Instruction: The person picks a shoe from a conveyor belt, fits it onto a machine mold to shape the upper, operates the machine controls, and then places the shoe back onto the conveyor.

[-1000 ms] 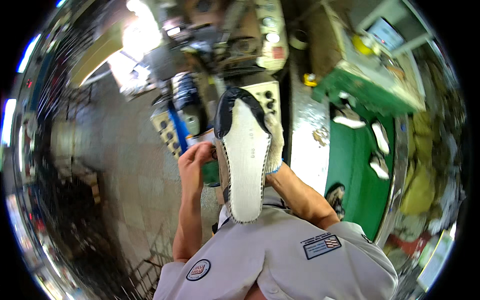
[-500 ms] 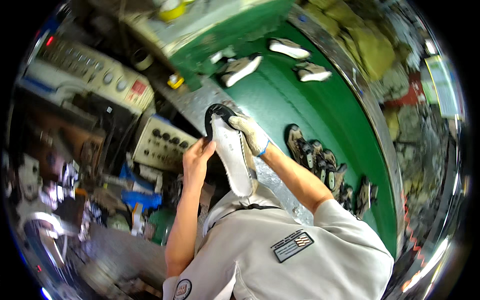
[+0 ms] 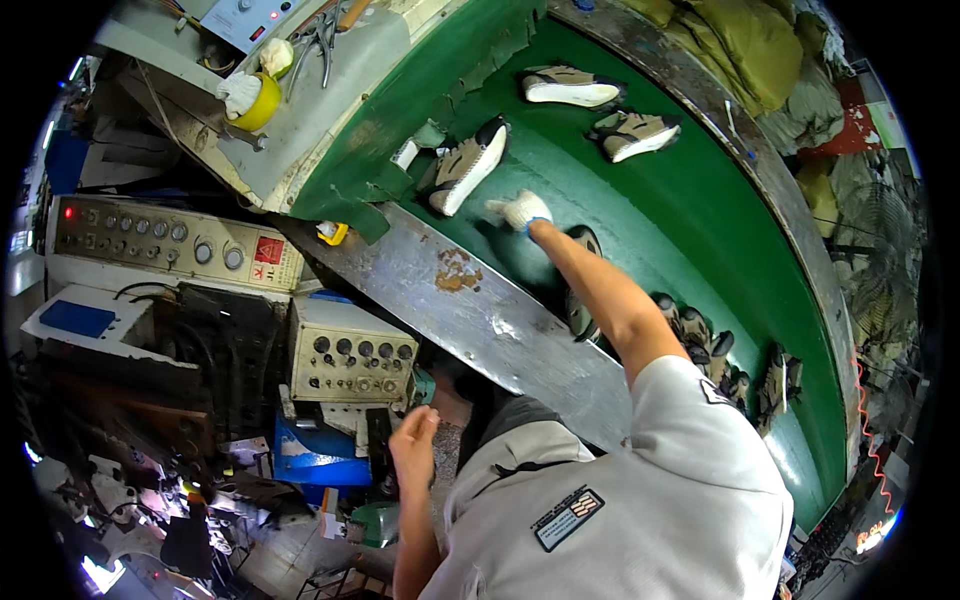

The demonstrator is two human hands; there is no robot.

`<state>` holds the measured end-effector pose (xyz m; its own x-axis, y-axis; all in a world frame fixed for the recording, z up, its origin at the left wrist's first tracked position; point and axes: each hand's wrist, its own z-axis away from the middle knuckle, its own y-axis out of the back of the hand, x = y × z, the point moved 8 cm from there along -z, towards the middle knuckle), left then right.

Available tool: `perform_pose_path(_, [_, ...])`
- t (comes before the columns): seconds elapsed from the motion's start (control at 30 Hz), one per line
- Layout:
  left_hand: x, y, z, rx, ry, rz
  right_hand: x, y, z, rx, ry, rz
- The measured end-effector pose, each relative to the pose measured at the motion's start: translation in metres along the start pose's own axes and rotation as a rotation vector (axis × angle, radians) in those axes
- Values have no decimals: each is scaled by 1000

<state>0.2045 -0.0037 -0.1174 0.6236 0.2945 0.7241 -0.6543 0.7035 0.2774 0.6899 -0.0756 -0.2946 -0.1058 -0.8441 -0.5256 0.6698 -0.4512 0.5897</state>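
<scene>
My right hand (image 3: 522, 211), in a white knit glove with a blue cuff, is stretched out over the green work surface (image 3: 640, 230). Nothing shows in it, and its fingers point left. Just beyond it lies a beige and black shoe upper (image 3: 468, 165) on its side, its pale underside toward me. Another dark shoe (image 3: 583, 285) lies partly hidden under my right forearm. Bare and with fingers curled, my left hand (image 3: 413, 442) hangs low beside the control box (image 3: 355, 345), with nothing visible in it.
Further shoe uppers lie at the far side (image 3: 570, 87) and in a cluster on the right (image 3: 700, 335). A metal ledge (image 3: 470, 310) edges the green surface. Pliers (image 3: 325, 45) and a yellow tape roll (image 3: 262, 102) sit on the bench at far left.
The white-bottomed shoe upper that both hands held has left them. My right hand has reached outward over the green surface; my left has dropped toward me. The view has shifted too.
</scene>
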Motion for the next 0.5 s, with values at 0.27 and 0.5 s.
perform_pose_path(0.27, [-15,-16,30,-37,91,-47,-66,-78,-61,310,-320,-405])
perform_pose_path(0.5, [-19,40,37,86,31,92,-60,-108,5,-380,42,-1261])
